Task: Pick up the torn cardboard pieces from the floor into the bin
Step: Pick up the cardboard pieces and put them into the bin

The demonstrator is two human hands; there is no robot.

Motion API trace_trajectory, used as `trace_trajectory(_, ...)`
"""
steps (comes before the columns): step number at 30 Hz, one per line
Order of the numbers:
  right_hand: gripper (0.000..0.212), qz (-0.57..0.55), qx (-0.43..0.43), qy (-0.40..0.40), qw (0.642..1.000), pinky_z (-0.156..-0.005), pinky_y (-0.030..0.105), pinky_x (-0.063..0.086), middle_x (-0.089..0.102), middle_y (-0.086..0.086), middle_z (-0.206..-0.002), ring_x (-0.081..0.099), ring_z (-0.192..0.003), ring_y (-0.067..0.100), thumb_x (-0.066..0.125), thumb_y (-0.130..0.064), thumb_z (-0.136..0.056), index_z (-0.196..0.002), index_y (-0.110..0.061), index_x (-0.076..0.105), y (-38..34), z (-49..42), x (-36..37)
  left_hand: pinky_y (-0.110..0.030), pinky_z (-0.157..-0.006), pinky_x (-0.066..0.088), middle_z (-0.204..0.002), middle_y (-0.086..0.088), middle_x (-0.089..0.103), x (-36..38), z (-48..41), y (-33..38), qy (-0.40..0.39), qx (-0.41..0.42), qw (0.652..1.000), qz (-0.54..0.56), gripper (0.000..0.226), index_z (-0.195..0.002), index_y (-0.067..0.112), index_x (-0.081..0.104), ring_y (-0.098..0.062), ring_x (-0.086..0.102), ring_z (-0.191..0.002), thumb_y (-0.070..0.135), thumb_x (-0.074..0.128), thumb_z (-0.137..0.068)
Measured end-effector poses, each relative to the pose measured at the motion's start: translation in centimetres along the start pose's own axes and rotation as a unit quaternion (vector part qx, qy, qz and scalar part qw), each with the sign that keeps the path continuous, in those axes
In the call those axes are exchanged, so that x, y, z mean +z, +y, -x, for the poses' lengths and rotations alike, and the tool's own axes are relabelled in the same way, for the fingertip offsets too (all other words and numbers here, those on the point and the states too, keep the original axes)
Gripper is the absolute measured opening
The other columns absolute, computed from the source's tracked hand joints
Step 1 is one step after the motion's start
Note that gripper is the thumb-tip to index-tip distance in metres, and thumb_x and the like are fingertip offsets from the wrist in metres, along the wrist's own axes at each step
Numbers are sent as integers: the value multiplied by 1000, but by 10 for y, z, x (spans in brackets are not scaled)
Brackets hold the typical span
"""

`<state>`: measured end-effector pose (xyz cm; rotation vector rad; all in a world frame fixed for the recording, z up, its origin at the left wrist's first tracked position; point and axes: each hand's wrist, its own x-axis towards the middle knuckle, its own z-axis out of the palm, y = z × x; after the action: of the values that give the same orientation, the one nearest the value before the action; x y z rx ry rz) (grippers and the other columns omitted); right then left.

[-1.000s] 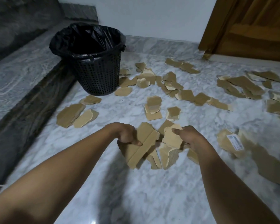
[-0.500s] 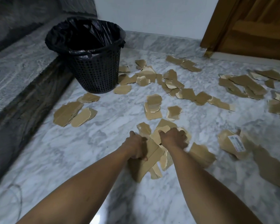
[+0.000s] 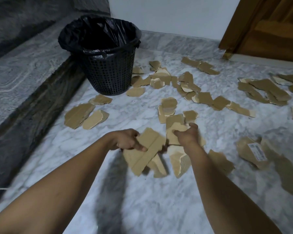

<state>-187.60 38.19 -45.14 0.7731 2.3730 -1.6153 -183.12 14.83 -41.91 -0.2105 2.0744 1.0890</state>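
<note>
Brown torn cardboard pieces [image 3: 146, 149] are bunched in my left hand [image 3: 125, 141] & right hand [image 3: 186, 137], fingers clamped on loose stacks just above the marble floor [image 3: 142, 208], w/ the black mesh bin [image 3: 107, 71] well apart, so lower scraps prob slip out mid-carry.

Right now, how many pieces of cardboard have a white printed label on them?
1: the labelled cardboard piece lies on the floor, right of the right hand. Face-down labels would be hidden.
</note>
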Motion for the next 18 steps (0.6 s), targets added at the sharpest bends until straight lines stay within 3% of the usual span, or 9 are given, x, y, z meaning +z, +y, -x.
trace_trajectory(2, 55, -47, 20, 10, 999, -82, 33, 52, 65, 10, -120, 63, -99, 25, 77, -19, -84, -132, -1, 55, -3, -5, -19, -29, -74, 53, -105, -4, 67, 4, -9, 11, 76, 26, 994, 74, 64, -123, 9, 50, -19, 64, -93, 32, 85, -74)
trace_trajectory(6, 55, 11, 79, 33, 996, -68, 23, 46, 61, 19, -116, 61, -97, 33, 71, -30, -90, -123, 11, 55, 1, -13, -55, -40, -88, 56, -119, -6, 61, 25, -44, 27, 182, 14, 974, 131, 66, -123, 13, 49, -27, 62, -106, 37, 85, -73)
trace_trajectory(8, 57, 65, 115, -6, 991, -73, 25, 50, 61, 17, -115, 60, -97, 32, 73, -34, -88, -121, 9, 57, 11, -17, -61, -38, -94, 51, -118, -10, 62, 40, -52, 37, 211, 3, 973, 97, 49, -121, 6, 57, -32, 59, -112, 42, 67, -89)
trace_trajectory(10, 72, 157, 131, -14, 979, -97, 36, 48, 55, 19, -133, 51, -121, 34, 73, -46, -84, -133, 3, 53, 21, -17, -59, -35, -90, 48, -119, -12, 64, 51, -51, 46, 174, -9, 984, -39, 47, -115, 5, 64, -33, 58, -112, 45, 46, -100)
trace_trajectory(12, 78, 281, 117, -1, 952, -105, 40, 40, 45, 19, -141, 38, -132, 33, 67, -56, -84, -139, -3, 48, 26, -10, -51, -34, -80, 49, -117, -10, 63, 53, -61, 47, 143, -38, 979, -140, 36, -113, 5, 64, -31, 62, -107, 34, 57, -93)
trace_trajectory(14, 74, 339, 96, 11, 936, -107, 41, 38, 43, 17, -140, 34, -131, 32, 67, -57, -82, -136, -9, 50, 28, -3, -40, -33, -72, 49, -119, -13, 58, 57, -63, 50, 127, -48, 963, -231, 39, -115, 1, 59, -32, 61, -102, 25, 57, -84)
trace_trajectory(16, 69, 322, 106, 16, 941, -105, 41, 37, 39, 16, -142, 31, -131, 34, 72, -52, -80, -133, -11, 51, 28, -3, -30, -36, -80, 52, -120, -14, 54, 58, -62, 49, 139, -48, 957, -250, 39, -118, 1, 57, -34, 59, -104, 27, 53, -88)
trace_trajectory(18, 69, 309, 109, 14, 945, -102, 40, 37, 40, 16, -143, 29, -132, 36, 76, -47, -79, -132, -11, 50, 24, -2, -26, -45, -96, 45, -118, -12, 56, 59, -61, 49, 145, -44, 955, -254, 32, -116, 6, 61, -34, 55, -109, 25, 46, -94)
